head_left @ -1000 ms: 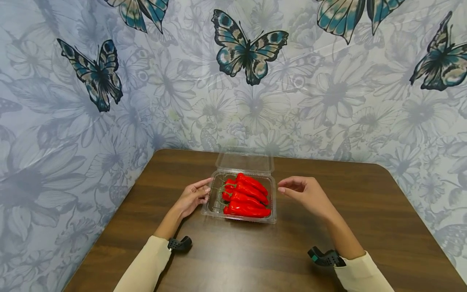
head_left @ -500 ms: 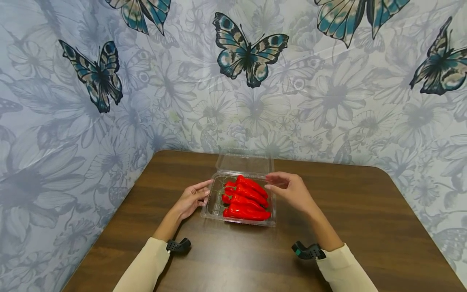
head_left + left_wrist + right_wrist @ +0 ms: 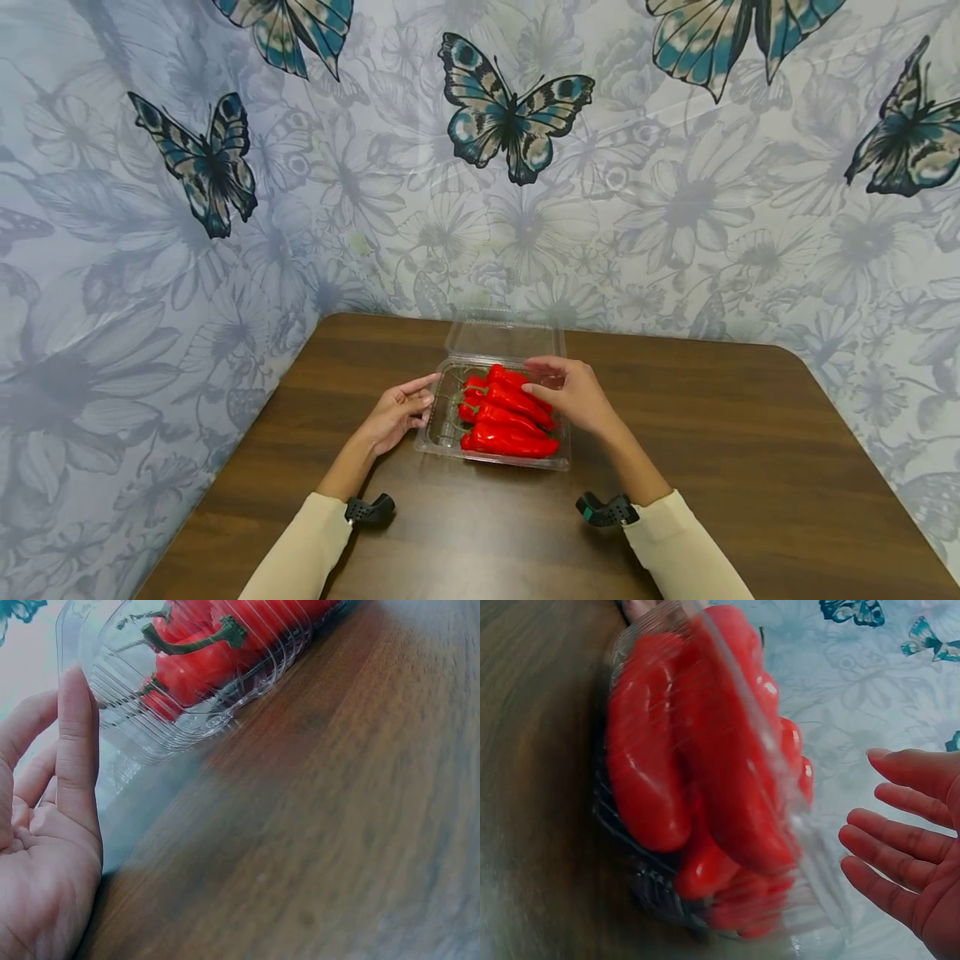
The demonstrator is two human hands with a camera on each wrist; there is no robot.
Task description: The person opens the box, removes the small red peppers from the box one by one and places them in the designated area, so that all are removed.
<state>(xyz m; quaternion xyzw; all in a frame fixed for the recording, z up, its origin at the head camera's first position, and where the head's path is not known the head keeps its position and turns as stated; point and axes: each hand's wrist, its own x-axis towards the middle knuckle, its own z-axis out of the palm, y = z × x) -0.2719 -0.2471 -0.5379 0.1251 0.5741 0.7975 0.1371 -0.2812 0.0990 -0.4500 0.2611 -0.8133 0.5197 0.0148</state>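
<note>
A clear plastic clamshell container [image 3: 442,432] lies with its lid [image 3: 506,335] raised at the back. Several glossy red peppers [image 3: 510,417] with green stems fill it, lying side by side. At its left edge is my left hand [image 3: 392,417]; in the left wrist view the thumb [image 3: 75,742] presses the rim with the other fingers behind, pinching it. My right hand [image 3: 572,396] hovers over the right back corner, overlapping the rear pepper. In the right wrist view the right hand [image 3: 915,844] has fingers spread, nothing between them, apart from the container.
The brown wooden table [image 3: 465,533] extends around the container. Behind it hangs a floral wall covering [image 3: 675,267] with teal butterflies. A black wrist device [image 3: 370,510] sits on the left wrist, and another device [image 3: 606,509] on the right.
My right hand has moved left, from beside the container to over the peppers at its back right. My left hand has stayed at the left rim.
</note>
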